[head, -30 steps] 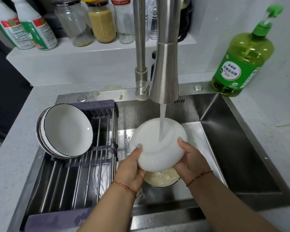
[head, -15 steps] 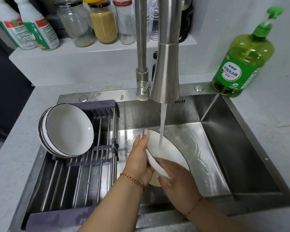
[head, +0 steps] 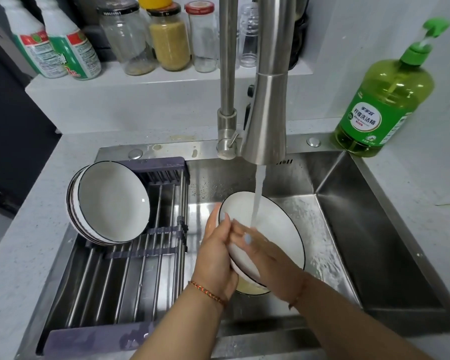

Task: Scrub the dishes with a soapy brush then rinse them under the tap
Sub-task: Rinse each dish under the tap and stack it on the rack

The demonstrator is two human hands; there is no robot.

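A white bowl with a dark rim [head: 278,229] is tilted on edge under the tap [head: 266,120], and the water stream [head: 257,196] falls into its inside. My left hand [head: 216,253] grips the bowl's left rim from behind, thumb over the edge. My right hand [head: 260,250] lies inside the bowl with fingers spread on its wet surface. Below the held bowl a second dish with yellowish soapy water [head: 250,288] sits in the sink. No brush is in view.
Several clean white bowls [head: 109,203] lean on the sliding drain rack [head: 130,258] over the sink's left half. A green dish-soap bottle [head: 382,100] stands on the counter at the back right. Jars and bottles [head: 166,35] line the rear ledge. The sink [head: 374,242] has a deeper right part.
The bowl was flipped from bottom-up to inside facing the stream. My left hand shifted to the rim and my right hand moved inside the bowl.
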